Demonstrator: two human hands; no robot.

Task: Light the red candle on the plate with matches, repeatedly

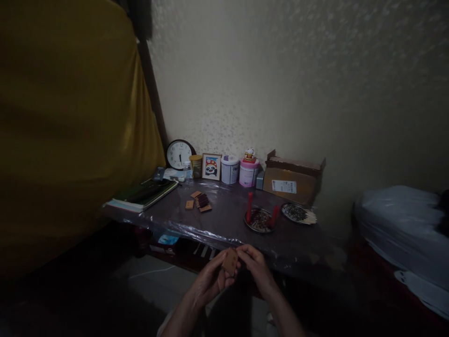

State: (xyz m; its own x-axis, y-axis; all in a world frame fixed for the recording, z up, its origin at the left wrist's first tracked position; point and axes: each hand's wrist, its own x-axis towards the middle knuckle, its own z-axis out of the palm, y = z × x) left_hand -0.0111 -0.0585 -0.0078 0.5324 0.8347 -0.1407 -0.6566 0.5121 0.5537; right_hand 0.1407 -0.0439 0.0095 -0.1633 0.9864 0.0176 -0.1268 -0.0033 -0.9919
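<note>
A small brown matchbox with dark marks on its face is held up in front of the table's near edge. My left hand grips it from the left and below, with fingers curled behind it. At its upper right edge, the thumb and fingers of my right hand are pinched together; whether they also hold something small is hidden. Beyond, on the table, lies a group of similar brown boxes with dark-sided ones stacked among them. Two red candles stand on a round metal plate.
A second plate holds dark bits and pale sticks. Along the wall stand a clock, a framed panda picture, two tubs and a cardboard box. Books lie at the left, beside a yellow curtain.
</note>
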